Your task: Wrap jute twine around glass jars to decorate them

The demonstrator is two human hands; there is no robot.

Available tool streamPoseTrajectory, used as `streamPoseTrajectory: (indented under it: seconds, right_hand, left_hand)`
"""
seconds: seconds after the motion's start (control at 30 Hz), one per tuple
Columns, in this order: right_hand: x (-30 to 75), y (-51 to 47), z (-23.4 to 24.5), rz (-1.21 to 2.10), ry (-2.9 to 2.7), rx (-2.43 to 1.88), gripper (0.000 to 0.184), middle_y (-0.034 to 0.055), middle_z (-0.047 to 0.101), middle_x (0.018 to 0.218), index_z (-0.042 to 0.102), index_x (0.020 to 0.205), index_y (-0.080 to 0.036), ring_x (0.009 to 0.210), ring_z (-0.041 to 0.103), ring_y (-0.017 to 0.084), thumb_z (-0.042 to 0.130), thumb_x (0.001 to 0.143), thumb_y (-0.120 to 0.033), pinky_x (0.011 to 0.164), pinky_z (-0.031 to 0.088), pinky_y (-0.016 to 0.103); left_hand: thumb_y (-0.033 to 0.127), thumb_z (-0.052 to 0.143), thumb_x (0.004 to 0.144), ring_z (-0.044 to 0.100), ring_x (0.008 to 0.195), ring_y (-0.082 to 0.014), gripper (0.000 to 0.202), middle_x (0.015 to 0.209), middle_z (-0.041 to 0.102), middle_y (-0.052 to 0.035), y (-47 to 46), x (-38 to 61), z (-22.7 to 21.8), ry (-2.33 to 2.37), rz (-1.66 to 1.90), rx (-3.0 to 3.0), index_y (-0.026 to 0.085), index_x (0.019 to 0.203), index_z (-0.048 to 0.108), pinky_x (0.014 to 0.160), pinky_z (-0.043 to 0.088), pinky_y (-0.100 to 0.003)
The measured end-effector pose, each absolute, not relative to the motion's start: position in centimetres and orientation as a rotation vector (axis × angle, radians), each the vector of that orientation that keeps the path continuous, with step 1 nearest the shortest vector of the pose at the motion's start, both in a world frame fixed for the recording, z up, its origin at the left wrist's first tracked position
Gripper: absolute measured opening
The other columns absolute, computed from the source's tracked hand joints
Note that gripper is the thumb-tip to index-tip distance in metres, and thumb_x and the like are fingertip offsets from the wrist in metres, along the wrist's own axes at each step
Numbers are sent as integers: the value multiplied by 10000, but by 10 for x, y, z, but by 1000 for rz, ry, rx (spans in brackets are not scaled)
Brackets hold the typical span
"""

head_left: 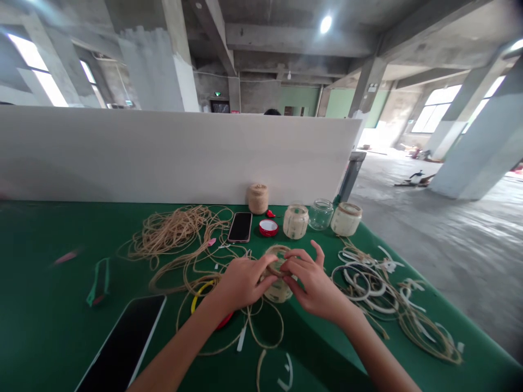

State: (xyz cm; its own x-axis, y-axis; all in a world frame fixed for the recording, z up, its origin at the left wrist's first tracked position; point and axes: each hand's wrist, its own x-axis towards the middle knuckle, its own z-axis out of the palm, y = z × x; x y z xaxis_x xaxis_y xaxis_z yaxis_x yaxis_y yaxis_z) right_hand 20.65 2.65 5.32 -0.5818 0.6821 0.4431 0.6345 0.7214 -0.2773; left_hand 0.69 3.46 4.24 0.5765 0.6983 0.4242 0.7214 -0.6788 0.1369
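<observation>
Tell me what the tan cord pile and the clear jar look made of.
Tan cord pile: probably jute or similar plant fibre, matte, judging by its straw colour and dull strands.
Clear jar: likely glass, smooth and glossy; transparent with bright rim highlights, though clear plastic is possible.

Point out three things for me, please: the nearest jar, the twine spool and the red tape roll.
Nearest jar point(278, 292): head view, on its lower side.
Twine spool point(258, 200): head view, middle of its wound side.
Red tape roll point(268, 232): head view, front of its outer side.
</observation>
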Motion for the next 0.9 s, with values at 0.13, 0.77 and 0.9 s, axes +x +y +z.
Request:
streamPoseTrajectory:
  seconds: [0.13, 0.77, 0.9]
  right_hand:
    - [210, 30, 51, 83, -2381, -1006, 157, 24, 619, 877, 503, 854, -214, 1075, 455, 206, 412, 804, -96, 1025, -56, 531]
    - [218, 32, 56, 109, -2367, -1068, 144, 6, 615, 842, 496, 805, -216, 1071, 452, 215, 451, 735, -100, 1014, -46, 542]
    - [211, 30, 56, 99, -2348, -1071, 41, 24, 622, 850, 503, 812, -221, 1088, 439, 240, 480, 812, -255, 1004, -78, 550]
  left_hand:
    - [407, 418, 875, 585, 566, -139, 363, 700, 645, 8, 42, -6, 42, -1234, -644, -2701, 214, 1181, 453, 512, 354, -231]
    - [352, 404, 901, 596, 568, -114, 314, 715, 666, 9, 51, 0, 26, -1188, -796, -2595, 207, 1163, 499, 513, 372, -211]
    - [359, 408, 899, 615, 609, -125, 291, 743, 672, 2, 45, 5, 28, -1172, -832, -2572, 195, 1115, 511, 534, 382, -218]
